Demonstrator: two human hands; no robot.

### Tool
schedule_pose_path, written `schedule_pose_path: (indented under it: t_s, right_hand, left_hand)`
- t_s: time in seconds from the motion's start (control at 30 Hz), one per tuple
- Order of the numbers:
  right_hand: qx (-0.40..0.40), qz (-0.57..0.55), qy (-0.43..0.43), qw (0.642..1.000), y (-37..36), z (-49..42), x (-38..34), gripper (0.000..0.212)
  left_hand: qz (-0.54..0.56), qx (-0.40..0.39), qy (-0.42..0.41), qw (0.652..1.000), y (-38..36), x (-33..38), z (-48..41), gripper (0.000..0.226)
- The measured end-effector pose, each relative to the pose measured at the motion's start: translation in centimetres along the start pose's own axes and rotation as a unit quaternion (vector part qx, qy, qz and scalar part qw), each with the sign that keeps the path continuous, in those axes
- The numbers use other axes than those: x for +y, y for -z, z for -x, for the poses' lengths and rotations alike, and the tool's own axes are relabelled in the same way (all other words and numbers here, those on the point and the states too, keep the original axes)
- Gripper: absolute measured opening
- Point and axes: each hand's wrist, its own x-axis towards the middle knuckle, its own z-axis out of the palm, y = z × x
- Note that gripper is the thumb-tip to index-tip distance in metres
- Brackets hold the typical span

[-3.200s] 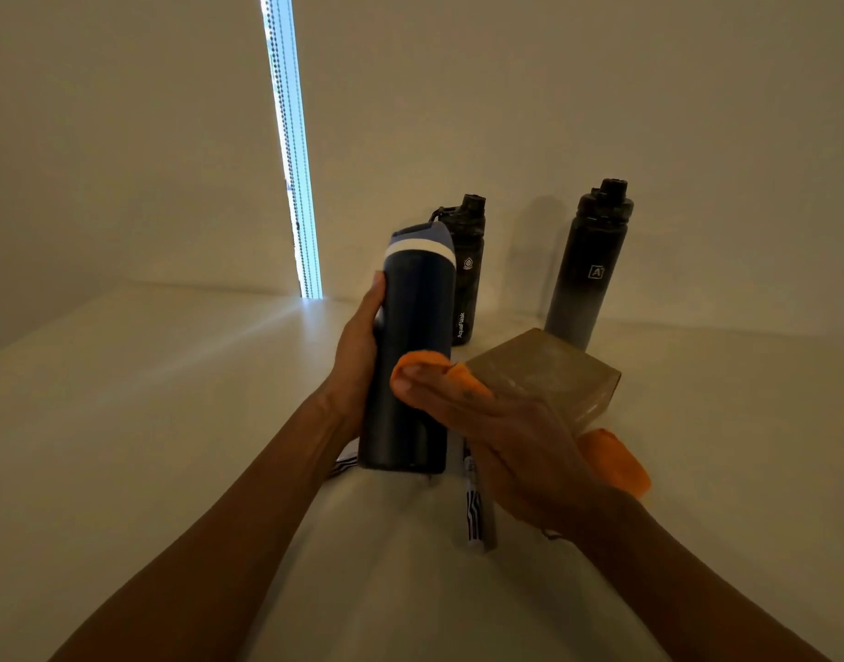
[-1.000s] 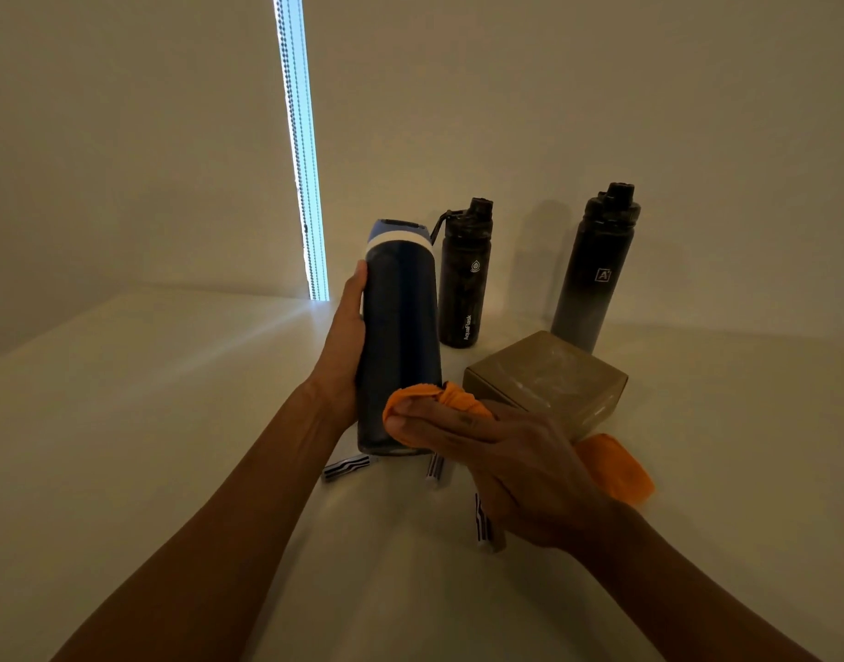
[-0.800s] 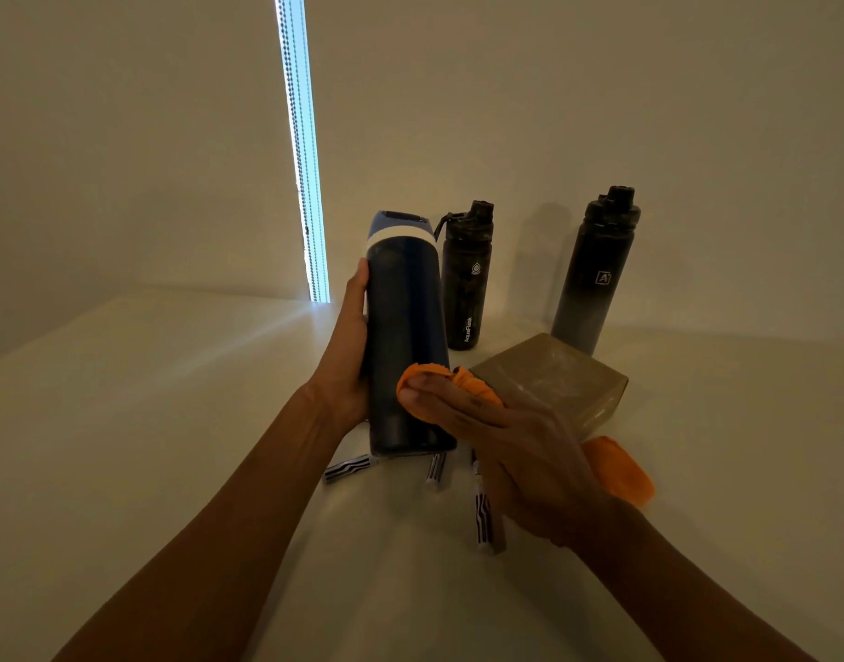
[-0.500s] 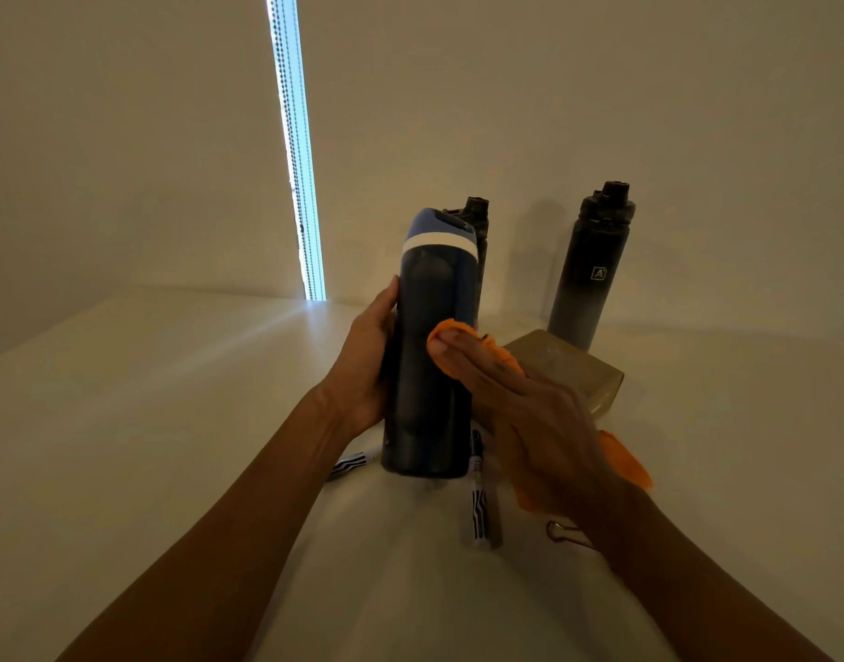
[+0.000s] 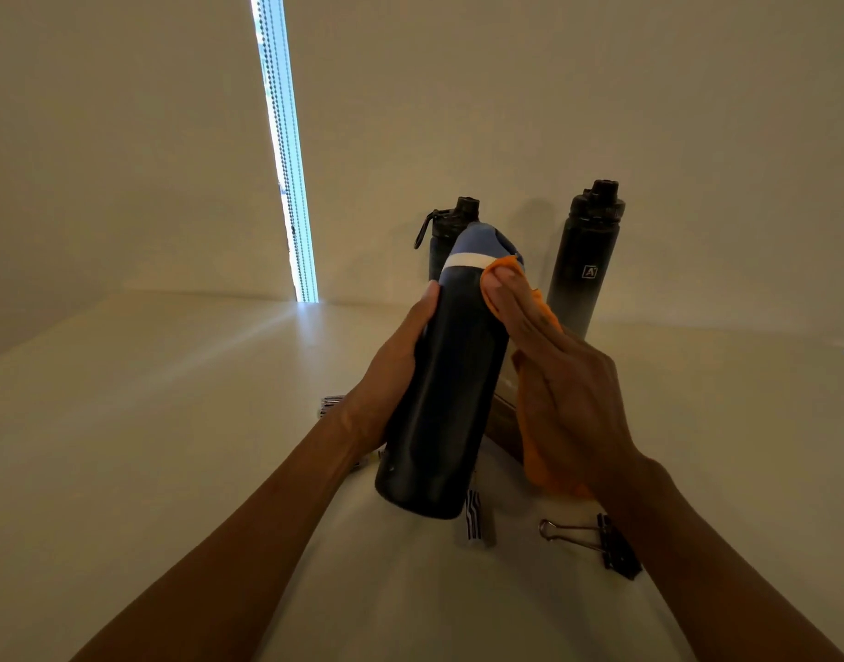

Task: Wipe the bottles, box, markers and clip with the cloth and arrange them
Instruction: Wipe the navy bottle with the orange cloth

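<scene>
Left hand [image 5: 391,370] grips the navy bottle [image 5: 439,398]; right hand [image 5: 568,389] presses the cloth [image 5: 539,451] on it, fingers flat; beyond, black bottle [image 5: 585,260] marked "A"

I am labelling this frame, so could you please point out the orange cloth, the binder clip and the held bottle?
Orange cloth [image 5: 537,451]: head view, its hanging fold.
Binder clip [image 5: 616,551]: head view, black body.
Held bottle [image 5: 439,398]: head view, dark side.
</scene>
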Motion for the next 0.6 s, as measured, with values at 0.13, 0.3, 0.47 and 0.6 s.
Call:
schedule_pose_path:
  t_s: [0.13,0.3,0.47,0.6]
  right_hand:
    - [-0.02,-0.01,0.07,0.997,-0.1,0.4,-0.6,0.05]
    - [-0.115,0.0,0.128,0.985,-0.5,1.5,-2.3,0.052]
    - [-0.195,-0.027,0.158,0.968,-0.9,2.1,-3.7,0.06]
    - [-0.232,-0.036,0.158,0.959,-1.3,2.5,-4.1,0.057]
  left_hand:
    - [0.01,0.011,-0.03,0.999,0.1,0.2,0.2,0.056]
    - [0.03,0.075,-0.057,0.995,1.3,0.4,-1.2,0.062]
    - [0.076,0.119,-0.066,0.988,3.1,0.3,-1.9,0.074]
    - [0.11,0.102,-0.052,0.987,5.2,-0.9,-3.2,0.095]
